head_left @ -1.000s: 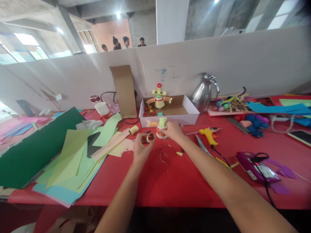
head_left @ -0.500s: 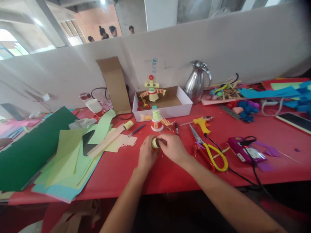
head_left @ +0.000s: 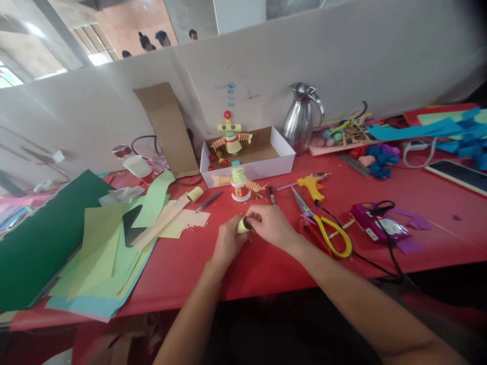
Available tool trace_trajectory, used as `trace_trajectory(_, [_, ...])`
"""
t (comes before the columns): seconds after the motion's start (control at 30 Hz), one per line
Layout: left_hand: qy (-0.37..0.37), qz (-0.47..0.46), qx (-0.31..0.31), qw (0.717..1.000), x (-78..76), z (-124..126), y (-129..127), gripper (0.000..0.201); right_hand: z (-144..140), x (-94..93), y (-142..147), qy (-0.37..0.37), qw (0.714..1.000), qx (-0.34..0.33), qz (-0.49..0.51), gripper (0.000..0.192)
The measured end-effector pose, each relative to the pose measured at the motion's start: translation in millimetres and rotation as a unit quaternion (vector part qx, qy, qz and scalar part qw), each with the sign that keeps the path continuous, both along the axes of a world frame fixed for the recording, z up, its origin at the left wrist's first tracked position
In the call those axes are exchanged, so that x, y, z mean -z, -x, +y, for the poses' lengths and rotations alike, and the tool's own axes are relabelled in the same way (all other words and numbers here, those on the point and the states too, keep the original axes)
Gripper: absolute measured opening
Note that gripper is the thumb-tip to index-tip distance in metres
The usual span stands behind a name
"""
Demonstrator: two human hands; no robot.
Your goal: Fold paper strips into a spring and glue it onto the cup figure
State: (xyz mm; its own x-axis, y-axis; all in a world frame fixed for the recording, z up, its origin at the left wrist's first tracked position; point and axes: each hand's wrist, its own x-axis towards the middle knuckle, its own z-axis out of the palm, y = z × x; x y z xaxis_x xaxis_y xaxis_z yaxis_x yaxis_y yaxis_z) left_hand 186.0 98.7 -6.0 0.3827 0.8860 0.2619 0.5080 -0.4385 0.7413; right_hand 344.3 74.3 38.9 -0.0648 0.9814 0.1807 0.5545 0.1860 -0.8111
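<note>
Both hands have come back from the small paper-cup figure (head_left: 240, 185) and now meet over the red table (head_left: 266, 268) nearer the person. The left hand (head_left: 227, 242) pinches a small pale-yellow paper ring (head_left: 242, 225); the right hand (head_left: 271, 226) closes fingertips on its rim, seemingly shaping the ring. Next it wants a steady, gentle squeeze; yellow-handled scissors (head_left: 323, 228) lie just right.

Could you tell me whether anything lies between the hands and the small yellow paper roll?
Nothing visible does: the left hand and right hand both already grip the yellow paper roll directly, above the red table.
</note>
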Motion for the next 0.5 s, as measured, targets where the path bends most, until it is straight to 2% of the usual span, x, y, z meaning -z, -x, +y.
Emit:
trace_trajectory(0.13, [0.019,-0.018,0.007,1.000,0.2,0,1,0.009,-3,-9.1,-8,-0.011,0.998,-0.017,-0.051,0.014])
trace_trajectory(0.2, [0.030,-0.053,-0.005,0.998,-1.1,0,2,0.009,-12,-10.8,-26,-0.004,0.996,-0.005,-0.088,0.017])
trace_trajectory(0.23, [0.037,-0.077,-0.020,0.996,-2.0,1,2,0.008,-18,-8.9,-38,0.001,0.992,0.023,-0.123,0.018])
trace_trajectory(0.37, [0.083,-0.156,-0.065,0.982,-5.6,1,3,0.014,-51,18.6,-90,0.019,0.938,0.140,-0.316,0.026])
trace_trajectory(0.5, [0.104,-0.187,-0.073,0.974,-8.0,-1,2,0.019,-73,50.3,-114,-0.010,0.913,0.151,-0.379,0.035])
